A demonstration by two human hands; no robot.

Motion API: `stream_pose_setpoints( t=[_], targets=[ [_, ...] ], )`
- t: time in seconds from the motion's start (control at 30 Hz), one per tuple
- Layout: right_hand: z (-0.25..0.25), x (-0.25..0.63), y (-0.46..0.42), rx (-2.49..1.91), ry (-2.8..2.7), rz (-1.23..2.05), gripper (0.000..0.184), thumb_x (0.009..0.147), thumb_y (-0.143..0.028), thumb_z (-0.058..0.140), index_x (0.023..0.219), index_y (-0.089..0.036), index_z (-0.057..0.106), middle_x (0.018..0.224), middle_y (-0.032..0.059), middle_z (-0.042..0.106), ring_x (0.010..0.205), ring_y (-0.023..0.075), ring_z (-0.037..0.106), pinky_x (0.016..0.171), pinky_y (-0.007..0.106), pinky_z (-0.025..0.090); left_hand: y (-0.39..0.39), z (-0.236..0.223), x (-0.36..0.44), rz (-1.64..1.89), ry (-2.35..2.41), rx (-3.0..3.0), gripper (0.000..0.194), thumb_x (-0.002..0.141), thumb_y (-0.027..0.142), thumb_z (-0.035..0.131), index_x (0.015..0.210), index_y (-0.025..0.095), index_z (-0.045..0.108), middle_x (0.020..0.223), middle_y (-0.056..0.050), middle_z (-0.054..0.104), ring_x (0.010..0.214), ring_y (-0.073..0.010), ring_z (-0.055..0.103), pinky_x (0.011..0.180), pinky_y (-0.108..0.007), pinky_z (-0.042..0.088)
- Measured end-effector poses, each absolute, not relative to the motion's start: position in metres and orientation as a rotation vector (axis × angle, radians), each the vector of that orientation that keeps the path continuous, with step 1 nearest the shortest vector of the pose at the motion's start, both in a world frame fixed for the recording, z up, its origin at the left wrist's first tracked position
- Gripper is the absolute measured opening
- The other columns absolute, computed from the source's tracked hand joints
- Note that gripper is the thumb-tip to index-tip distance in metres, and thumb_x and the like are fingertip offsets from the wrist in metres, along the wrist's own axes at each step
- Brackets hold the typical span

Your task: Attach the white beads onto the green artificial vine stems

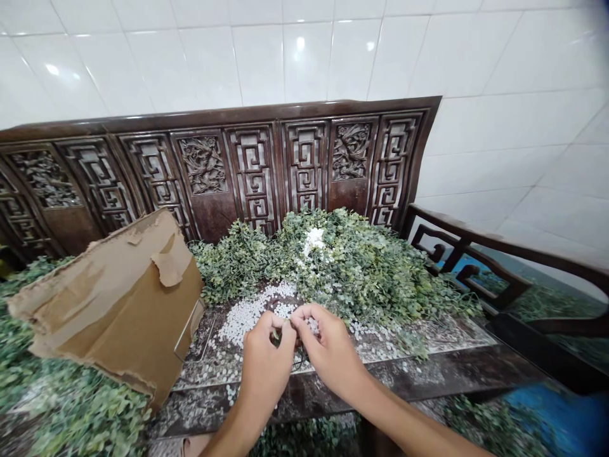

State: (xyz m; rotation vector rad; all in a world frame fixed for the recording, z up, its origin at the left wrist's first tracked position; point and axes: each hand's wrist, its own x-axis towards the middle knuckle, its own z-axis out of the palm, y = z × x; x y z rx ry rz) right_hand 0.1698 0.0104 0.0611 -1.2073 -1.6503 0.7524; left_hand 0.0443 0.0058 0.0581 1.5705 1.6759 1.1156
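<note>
In front of me my left hand (266,358) and my right hand (328,343) come together over a wooden bench seat (428,371). Their fingertips pinch a small green artificial sprig (280,336), partly hidden by my fingers. A thin dark wire (299,363) hangs below the hands. Tiny white beads or blossoms (252,320) lie scattered on the seat around my hands. Just beyond them rises a heap of artificial green foliage (352,266) with a white cluster (313,241) near its top.
A torn cardboard box (111,304) lies on more foliage at the left. Behind the heap stands a carved dark wooden bench back (252,171), with white wall tiles (266,57) above it. A wooden armrest (476,254) and blue material (537,406) are at the right.
</note>
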Motion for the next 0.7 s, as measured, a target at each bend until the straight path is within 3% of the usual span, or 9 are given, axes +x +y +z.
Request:
stream_pose_setpoints(
  t=[0.5,0.7],
  targets=[
    [0.061,0.170,0.010,-1.181,-1.684,0.731,0.017,0.091,-0.021,0.049,0.081,-0.018,0.062,0.081,0.0026,0.066,0.075,0.0167,0.059,0.065,0.025,0.042,0.005,0.060,0.044,1.127,1.666,1.604,0.022,0.080,0.031,0.049,0.061,0.020,0.051,0.055,0.004,0.055,0.055,-0.0138,0.049,0.056,-0.024,0.036],
    [0.067,0.179,0.014,-1.107,-1.785,0.775,0.020,0.094,-0.024,0.046,0.081,-0.018,0.060,0.080,0.0026,0.063,0.077,0.0168,0.058,0.068,0.026,0.043,0.005,0.060,0.038,1.131,1.425,1.552,0.022,0.084,0.033,0.050,0.067,0.019,0.056,0.060,0.001,0.063,0.058,-0.0159,0.059,0.058,-0.026,0.045]
  ],
)
